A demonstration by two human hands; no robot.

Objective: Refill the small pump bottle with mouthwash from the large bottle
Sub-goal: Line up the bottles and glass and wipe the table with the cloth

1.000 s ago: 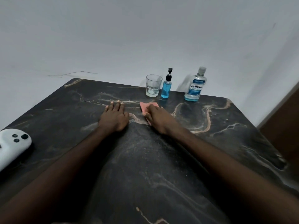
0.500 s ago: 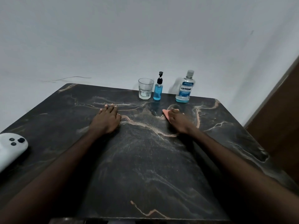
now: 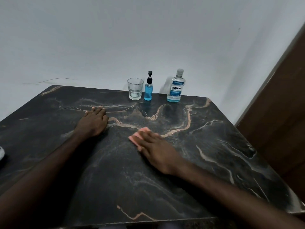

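The small pump bottle (image 3: 148, 90), blue liquid nearly to its neck and a black pump on top, stands at the table's far edge. To its right stands the large Listerine bottle (image 3: 176, 87), capped, with blue mouthwash only near its bottom. My right hand (image 3: 155, 148) lies flat on a pink cloth (image 3: 137, 136), pressing it on the dark marble table (image 3: 214, 146), well in front of both bottles. My left hand (image 3: 94, 120) rests palm down on the table with fingers together, holding nothing.
A clear drinking glass (image 3: 135, 89) stands just left of the pump bottle. A white object (image 3: 1, 152) shows at the left frame edge. A white wall runs behind the table and a brown wooden panel (image 3: 280, 113) stands at the right.
My right hand has slid the pink cloth from the far middle of the table to the right, then back toward me and left. My left hand stays put. The view has shifted right.
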